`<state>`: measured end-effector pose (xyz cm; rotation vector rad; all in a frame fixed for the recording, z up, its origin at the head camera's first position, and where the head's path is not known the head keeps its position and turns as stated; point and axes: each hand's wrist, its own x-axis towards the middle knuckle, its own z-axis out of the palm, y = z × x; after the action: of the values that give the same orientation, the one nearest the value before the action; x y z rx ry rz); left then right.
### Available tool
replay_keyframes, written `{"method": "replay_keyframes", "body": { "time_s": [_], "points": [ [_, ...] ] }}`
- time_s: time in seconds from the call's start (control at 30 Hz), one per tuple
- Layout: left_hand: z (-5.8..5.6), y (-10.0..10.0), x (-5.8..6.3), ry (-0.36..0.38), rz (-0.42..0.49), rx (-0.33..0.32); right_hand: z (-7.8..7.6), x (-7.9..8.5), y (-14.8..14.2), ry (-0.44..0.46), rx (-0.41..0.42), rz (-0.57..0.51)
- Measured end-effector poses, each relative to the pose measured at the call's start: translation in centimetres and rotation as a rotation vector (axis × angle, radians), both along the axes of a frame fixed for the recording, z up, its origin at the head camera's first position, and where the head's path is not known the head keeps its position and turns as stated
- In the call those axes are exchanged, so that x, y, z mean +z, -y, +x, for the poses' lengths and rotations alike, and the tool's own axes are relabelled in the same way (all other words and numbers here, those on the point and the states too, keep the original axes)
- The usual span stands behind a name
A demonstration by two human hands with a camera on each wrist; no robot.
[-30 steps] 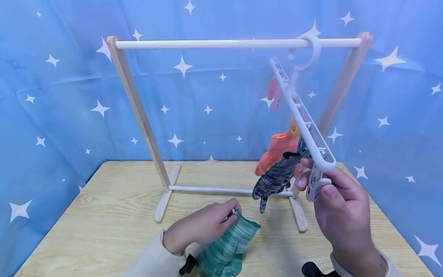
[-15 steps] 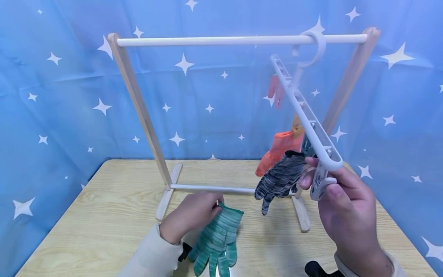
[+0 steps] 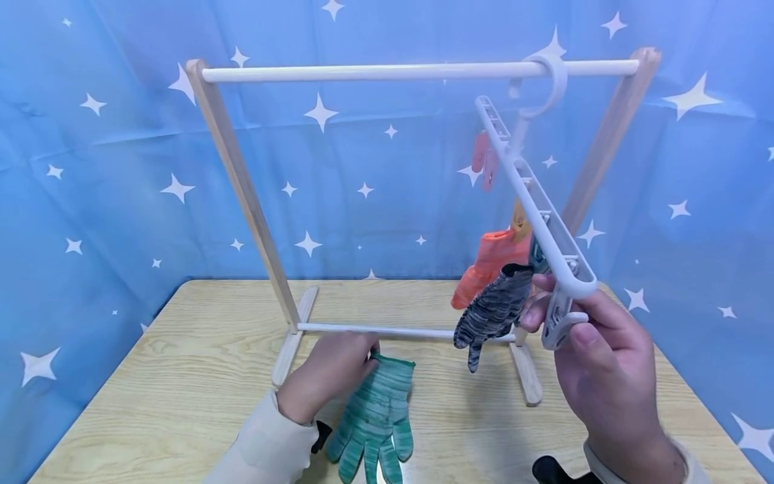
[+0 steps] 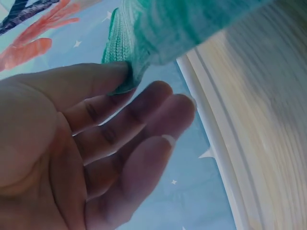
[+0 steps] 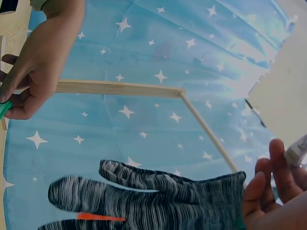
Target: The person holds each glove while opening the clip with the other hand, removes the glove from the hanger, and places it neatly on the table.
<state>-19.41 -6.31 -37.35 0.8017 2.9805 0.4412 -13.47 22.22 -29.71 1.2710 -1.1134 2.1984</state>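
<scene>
My left hand (image 3: 335, 366) pinches the cuff of a green striped knit glove (image 3: 376, 407) between thumb and forefinger; the glove hangs fingers down, low over the table. In the left wrist view, the other fingers (image 4: 144, 167) are loosely bent, off the cloth. My right hand (image 3: 611, 376) grips a grey clothespin (image 3: 557, 328) at the near end of a pale clip hanger (image 3: 544, 232). Beside it hangs a black-and-grey glove (image 3: 496, 312) from a dark teal clothespin (image 3: 537, 255). Behind that, a yellow clothespin (image 3: 519, 218) holds an orange glove (image 3: 486, 265).
The hanger's hook (image 3: 559, 81) loops over the white top bar (image 3: 363, 72) of a wooden rack (image 3: 236, 175). Pink clothespins (image 3: 484, 158) hang at the hanger's far end. The rack stands on a wood-grain table (image 3: 181, 390), before a blue starred curtain (image 3: 121, 134).
My left hand has moved left with the green glove, whose fingers now hang more fully in view. The right hand keeps its hold on the clothespin, and the hung gloves have swung slightly.
</scene>
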Motion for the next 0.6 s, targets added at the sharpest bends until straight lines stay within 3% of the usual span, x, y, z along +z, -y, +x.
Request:
{"method": "replay_keyframes", "body": {
  "time_s": [0.17, 0.6],
  "points": [
    [0.1, 0.1, -0.2, 0.000, -0.029, 0.017, 0.0, 0.0, 0.1, 0.000, 0.003, -0.001],
    [-0.4, 0.4, -1.3, 0.107, -0.047, 0.033, 0.0, 0.1, 0.2, -0.007, -0.016, -0.017]
  ]
}}
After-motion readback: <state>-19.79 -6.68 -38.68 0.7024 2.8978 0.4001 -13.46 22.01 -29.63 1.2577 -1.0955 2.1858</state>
